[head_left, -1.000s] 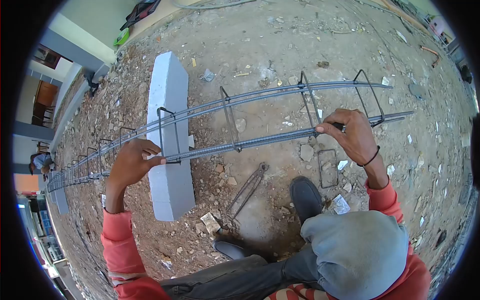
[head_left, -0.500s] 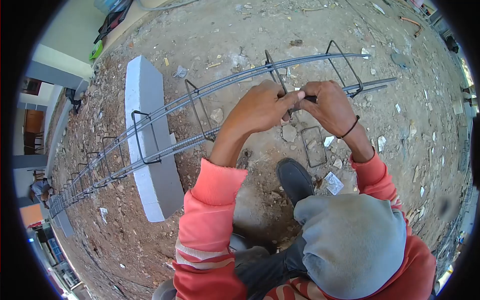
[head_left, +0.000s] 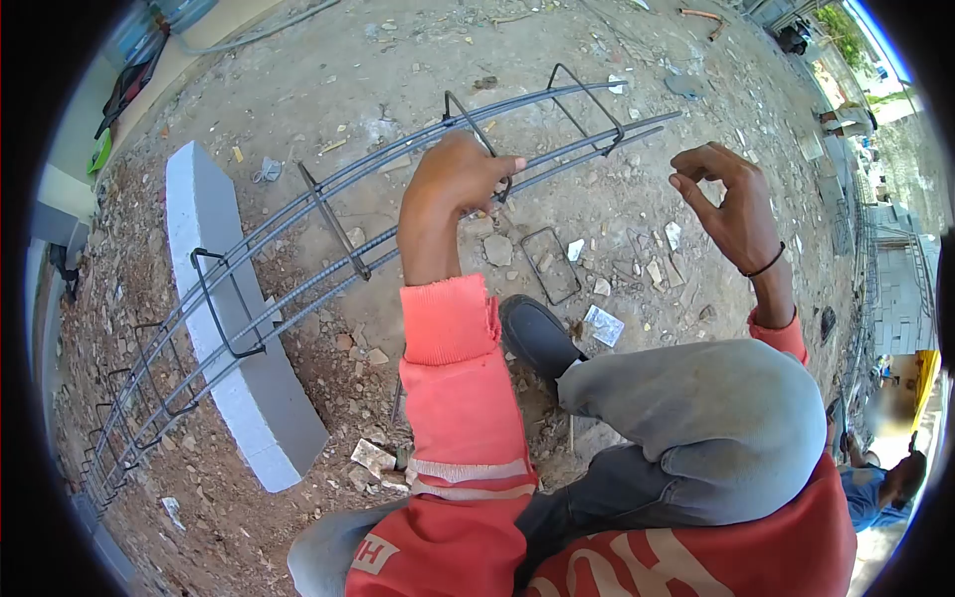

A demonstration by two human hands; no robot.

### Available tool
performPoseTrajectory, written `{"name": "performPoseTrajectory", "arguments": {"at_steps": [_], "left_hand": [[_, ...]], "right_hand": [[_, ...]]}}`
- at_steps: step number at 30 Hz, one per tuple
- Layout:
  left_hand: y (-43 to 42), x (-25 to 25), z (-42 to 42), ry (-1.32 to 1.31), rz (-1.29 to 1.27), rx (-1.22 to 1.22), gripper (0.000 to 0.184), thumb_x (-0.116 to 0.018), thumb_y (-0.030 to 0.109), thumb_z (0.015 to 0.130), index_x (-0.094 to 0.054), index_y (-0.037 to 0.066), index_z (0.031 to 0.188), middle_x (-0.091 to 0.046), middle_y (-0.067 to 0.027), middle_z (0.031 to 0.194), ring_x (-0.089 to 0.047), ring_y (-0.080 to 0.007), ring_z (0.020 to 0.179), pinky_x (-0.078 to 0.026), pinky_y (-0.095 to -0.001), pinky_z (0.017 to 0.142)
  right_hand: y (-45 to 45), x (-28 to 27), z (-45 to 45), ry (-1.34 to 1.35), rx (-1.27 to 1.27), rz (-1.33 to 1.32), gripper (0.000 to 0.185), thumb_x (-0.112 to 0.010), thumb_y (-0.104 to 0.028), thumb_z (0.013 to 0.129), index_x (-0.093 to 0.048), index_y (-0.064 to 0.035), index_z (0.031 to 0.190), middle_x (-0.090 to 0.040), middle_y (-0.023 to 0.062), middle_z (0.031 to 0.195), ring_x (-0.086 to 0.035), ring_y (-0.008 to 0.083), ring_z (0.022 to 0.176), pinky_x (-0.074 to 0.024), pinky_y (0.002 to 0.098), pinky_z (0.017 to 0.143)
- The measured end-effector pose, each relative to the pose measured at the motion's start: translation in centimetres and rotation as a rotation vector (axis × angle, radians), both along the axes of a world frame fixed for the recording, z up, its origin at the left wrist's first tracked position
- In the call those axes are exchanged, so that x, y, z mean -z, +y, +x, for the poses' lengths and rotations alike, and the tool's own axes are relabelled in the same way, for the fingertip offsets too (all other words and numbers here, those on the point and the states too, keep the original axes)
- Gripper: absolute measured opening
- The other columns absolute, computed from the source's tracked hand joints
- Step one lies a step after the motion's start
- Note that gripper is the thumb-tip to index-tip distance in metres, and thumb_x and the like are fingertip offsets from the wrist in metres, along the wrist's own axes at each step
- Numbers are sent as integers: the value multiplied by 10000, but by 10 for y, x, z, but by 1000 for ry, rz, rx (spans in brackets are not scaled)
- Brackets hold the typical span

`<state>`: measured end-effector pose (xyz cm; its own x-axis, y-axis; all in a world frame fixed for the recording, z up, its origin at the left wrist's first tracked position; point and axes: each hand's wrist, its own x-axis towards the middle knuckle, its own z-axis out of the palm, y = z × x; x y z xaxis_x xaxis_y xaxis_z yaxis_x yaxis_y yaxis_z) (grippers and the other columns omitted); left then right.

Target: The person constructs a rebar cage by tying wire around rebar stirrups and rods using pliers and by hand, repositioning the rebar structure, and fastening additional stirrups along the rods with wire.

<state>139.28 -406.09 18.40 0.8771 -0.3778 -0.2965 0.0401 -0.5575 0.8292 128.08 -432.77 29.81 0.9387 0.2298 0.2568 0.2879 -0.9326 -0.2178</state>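
Note:
A long rebar cage (head_left: 378,239) of ribbed steel bars with rectangular stirrups slants across the view, its near end at the upper right. My left hand (head_left: 446,194) is closed around the bars at one stirrup (head_left: 468,121), its thumb pointing right; the palm hides the exact grip. Out to the right, my right hand (head_left: 734,204) hangs in the air apart from the cage. Its fingers are curved with a gap to the thumb, and nothing shows between them. Another stirrup (head_left: 600,99) crosses the bars near their end.
Under the cage lies a long white-and-grey block (head_left: 244,343). A loose stirrup (head_left: 550,266) rests on the rubble-strewn ground by my shoe (head_left: 537,338). Another person (head_left: 880,488) is at the far right edge, near a grey block wall (head_left: 903,289).
My right hand has come off the stirrup and swung right, away from my left hand. The left stays at the stirrup. The whole view has turned to the right.

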Motion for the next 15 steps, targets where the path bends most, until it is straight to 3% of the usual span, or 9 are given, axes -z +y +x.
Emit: {"name": "performPoseTrajectory", "arguments": {"at_steps": [1, 5, 7, 10, 12, 15], "left_hand": [[2, 4, 5, -64, 66, 24, 416, -770, 386, 811, -696, -18, 745, -554, -34, 537, -561, -137, 487, -430, -294, 469], [5, 3, 22, 96, -70, 91, 419, -799, 388, 783, -692, -16, 758, -581, -58, 582, -576, -153, 511, -456, -301, 474], [7, -1, 25, 108, -43, 88, 414, -814, 389, 766, -693, -6, 762, -596, -70, 614, -584, -162, 551, -471, -311, 466], [9, 6, 17, 50, -66, 126, 464, -816, 420, 752, -703, -29, 738, -625, -113, 662, -560, -178, 514, -449, -360, 508], [12, 4, 14, -4, -53, 125, 466, -816, 419, 750, -703, -33, 734, -628, -124, 664, -571, -181, 516, -456, -378, 526], [9, 10, 5, -23, -58, 50, 506, -812, 433, 739, -689, -55, 693, -640, -175, 680, -643, -272, 570, -477, -412, 608]], "right_hand": [[-8, -13, -13, 48, 72, -47, 165, -703, -136, 850, -672, -8, 948, -667, 114, 778, -666, 233, 739, -512, 343, 692], [-59, -52, -55, 325, 326, -171, 188, -691, -147, 855, -662, 0, 969, -680, 124, 792, -674, 217, 728, -516, 351, 668], [-98, -46, -65, 443, 419, -237, 201, -706, -154, 844, -661, 6, 959, -683, 129, 786, -678, 233, 727, -519, 352, 665], [-126, -7, -70, 460, 455, -150, 201, -716, -156, 837, -665, 9, 940, -687, 145, 802, -683, 238, 740, -521, 343, 671], [-145, 34, -61, 549, 412, -223, 256, -729, -230, 833, -672, -26, 976, -694, 174, 822, -690, 291, 765, -526, 389, 705], [-161, 116, -40, 655, 385, -230, 361, -737, -317, 824, -657, -81, 1085, -701, 194, 833, -687, 359, 804, -519, 440, 772]]}}
